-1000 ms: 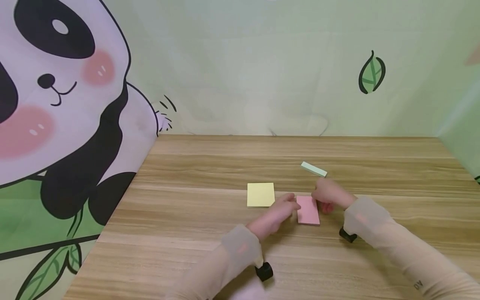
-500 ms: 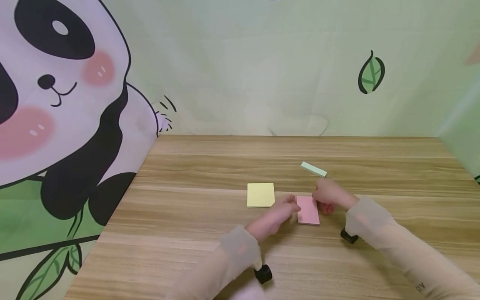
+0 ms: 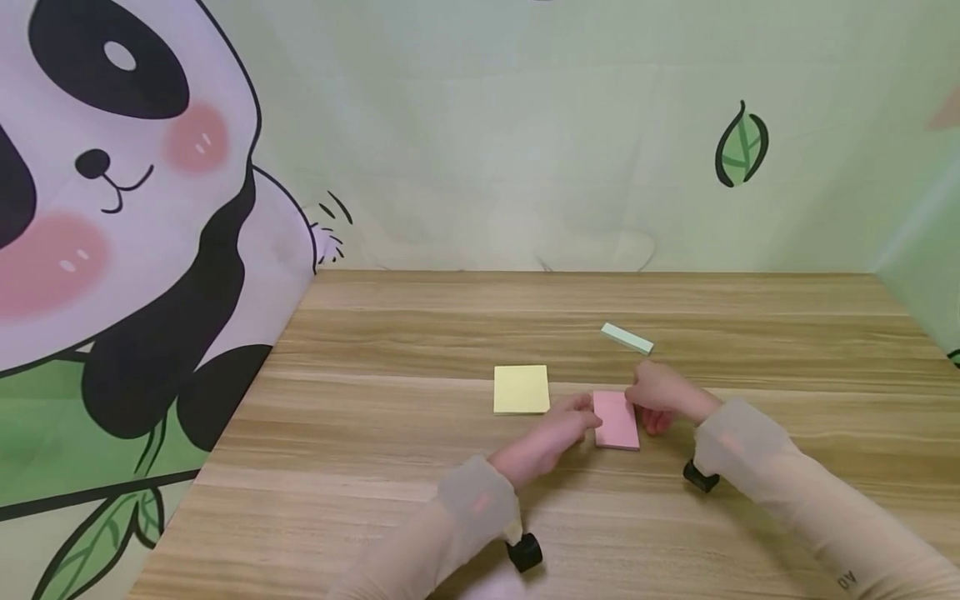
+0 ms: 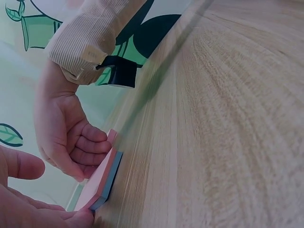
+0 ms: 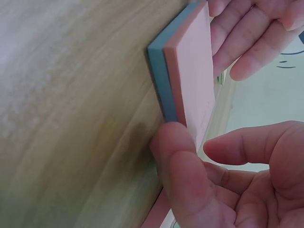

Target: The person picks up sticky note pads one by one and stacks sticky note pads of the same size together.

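Note:
A pink sticky note pad point(image 3: 616, 421) lies on a blue-green pad point(image 5: 160, 80), whose edge shows in both wrist views. My left hand point(image 3: 547, 435) is at the left side of this stack, its fingertips touching the edge. At the right side, my right hand point(image 3: 671, 393) has loosely bent fingers, one fingertip against the stack's corner. A gap shows between its thumb and that finger. Below the right fingers in the right wrist view runs a pink strip point(image 5: 158, 208), mostly hidden; I cannot tell whether it is touched.
A yellow sticky note pad point(image 3: 521, 390) lies just left of the stack. Farther back sits a narrow pale green strip pad point(image 3: 627, 338), close to the right hand. The wooden table point(image 3: 360, 467) meets a printed panda backdrop point(image 3: 480, 150) at its far edge.
Both hands stay at the stack. The left wrist shifts slightly towards the lower left and the right wrist slightly to the right. The pads keep nearly the same places.

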Demonstrator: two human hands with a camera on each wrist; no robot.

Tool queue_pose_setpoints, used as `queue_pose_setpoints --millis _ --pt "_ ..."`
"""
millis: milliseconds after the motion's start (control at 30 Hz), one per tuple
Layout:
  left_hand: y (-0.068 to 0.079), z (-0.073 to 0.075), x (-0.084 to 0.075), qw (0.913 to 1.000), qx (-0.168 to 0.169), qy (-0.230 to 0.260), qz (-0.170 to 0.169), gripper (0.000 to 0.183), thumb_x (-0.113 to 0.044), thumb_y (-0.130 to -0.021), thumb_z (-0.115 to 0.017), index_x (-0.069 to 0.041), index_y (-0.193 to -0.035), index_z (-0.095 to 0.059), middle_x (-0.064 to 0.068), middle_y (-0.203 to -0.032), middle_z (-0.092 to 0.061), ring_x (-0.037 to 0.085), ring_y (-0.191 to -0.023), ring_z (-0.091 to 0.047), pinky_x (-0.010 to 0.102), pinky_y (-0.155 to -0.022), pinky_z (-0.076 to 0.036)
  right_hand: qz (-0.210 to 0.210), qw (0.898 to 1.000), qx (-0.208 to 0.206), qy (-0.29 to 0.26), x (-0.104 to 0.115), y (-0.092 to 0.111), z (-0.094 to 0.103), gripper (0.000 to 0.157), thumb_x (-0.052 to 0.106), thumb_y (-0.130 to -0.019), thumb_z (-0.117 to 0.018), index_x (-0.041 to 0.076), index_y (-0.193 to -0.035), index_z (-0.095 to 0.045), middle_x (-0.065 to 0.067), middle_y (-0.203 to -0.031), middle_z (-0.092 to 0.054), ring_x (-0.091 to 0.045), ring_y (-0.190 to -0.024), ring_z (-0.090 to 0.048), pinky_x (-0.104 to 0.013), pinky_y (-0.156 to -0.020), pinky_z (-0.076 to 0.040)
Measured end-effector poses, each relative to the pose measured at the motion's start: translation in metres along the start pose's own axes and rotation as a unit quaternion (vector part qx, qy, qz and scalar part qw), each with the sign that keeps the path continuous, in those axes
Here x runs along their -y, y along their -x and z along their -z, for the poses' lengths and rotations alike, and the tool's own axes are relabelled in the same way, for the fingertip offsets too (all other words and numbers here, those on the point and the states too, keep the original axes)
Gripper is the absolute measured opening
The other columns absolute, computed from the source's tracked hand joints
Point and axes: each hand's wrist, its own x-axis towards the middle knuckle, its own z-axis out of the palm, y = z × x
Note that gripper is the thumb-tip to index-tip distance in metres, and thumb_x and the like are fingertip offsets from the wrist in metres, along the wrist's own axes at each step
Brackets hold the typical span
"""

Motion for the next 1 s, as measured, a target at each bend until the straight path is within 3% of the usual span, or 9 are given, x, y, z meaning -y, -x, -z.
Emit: queue_pose_setpoints --millis 233,467,700,1000 --pt "0.005 0.002 0.002 0.9996 0.025 -0.004 -0.015 0.039 -0.007 -0.084 -0.048 -0.002 -0.123 -0.047 0.008 -0.115 -0.052 0.015 -0.097 -0.046 0.029 -0.082 -0.038 0.005 1.000 0.008 -0.010 -0.002 0.005 0.000 0.017 0.008 -0.079 -0.045 -0.002 -0.068 -0.052 -0.003 -0.046 -0.052 -0.010 -0.038 -0.052 -0.024 -0.040 -0.046" --pt "0.013 0.005 0.005 0.9996 0.027 -0.011 -0.004 0.049 -0.009 -0.086 -0.049 0.002 -0.131 -0.036 0.015 -0.131 -0.042 0.026 -0.119 -0.040 0.042 -0.099 -0.033 0.009 0.998 0.032 -0.045 -0.007 0.011 -0.002 0.021 0.009 -0.082 -0.044 -0.002 -0.068 -0.054 -0.003 -0.047 -0.052 -0.010 -0.039 -0.052 -0.023 -0.041 -0.046" --pt "0.016 0.004 0.005 0.9992 0.033 -0.019 -0.015 0.046 -0.010 -0.084 -0.049 0.002 -0.127 -0.040 0.014 -0.126 -0.047 0.025 -0.114 -0.043 0.041 -0.097 -0.035 0.002 0.996 0.040 -0.076 -0.011 0.016 -0.004 0.022 0.012 -0.084 -0.043 -0.001 -0.069 -0.053 -0.003 -0.047 -0.052 -0.010 -0.040 -0.053 -0.023 -0.042 -0.047" --pt "0.018 0.002 0.003 0.9993 0.032 -0.020 -0.006 0.045 -0.011 -0.084 -0.051 0.000 -0.126 -0.043 0.012 -0.127 -0.047 0.024 -0.113 -0.044 0.043 -0.096 -0.035 0.002 0.993 0.046 -0.107 -0.010 0.022 -0.009 0.021 0.011 -0.081 -0.045 -0.003 -0.068 -0.054 -0.002 -0.048 -0.052 -0.008 -0.039 -0.052 -0.021 -0.040 -0.045"
